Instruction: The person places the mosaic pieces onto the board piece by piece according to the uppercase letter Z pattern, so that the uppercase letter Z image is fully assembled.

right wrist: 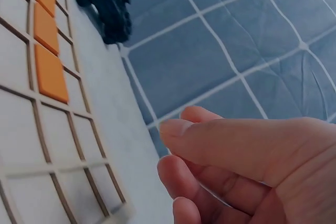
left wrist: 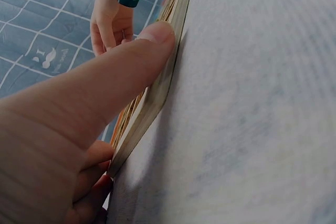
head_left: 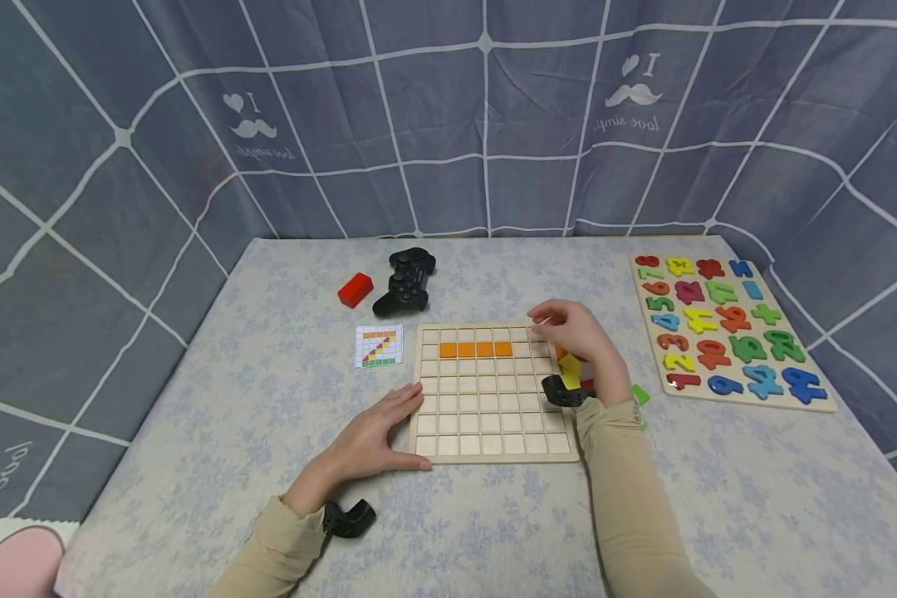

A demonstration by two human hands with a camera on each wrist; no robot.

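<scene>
A wooden grid board (head_left: 504, 404) lies on the table. Several orange square tiles (head_left: 476, 350) form a row near its far side, shown close in the right wrist view as orange tiles (right wrist: 51, 74). My left hand (head_left: 377, 428) spans the board's near left corner, thumb (left wrist: 149, 45) at the front edge and fingers along the left side. Over the far right corner hovers my right hand (head_left: 579, 332), its fingers (right wrist: 178, 174) loosely bent and nothing showing between them. Loose yellow pieces (head_left: 571, 370) and green pieces (head_left: 640, 395) lie beside the board, partly hidden by the right wrist.
Left of the board lies a pattern card (head_left: 379, 346). Behind it are a red block (head_left: 355, 290) and a black game controller (head_left: 405, 282). A number puzzle board (head_left: 740, 399) sits at the right. A blue curtain (head_left: 448, 108) hangs behind the table.
</scene>
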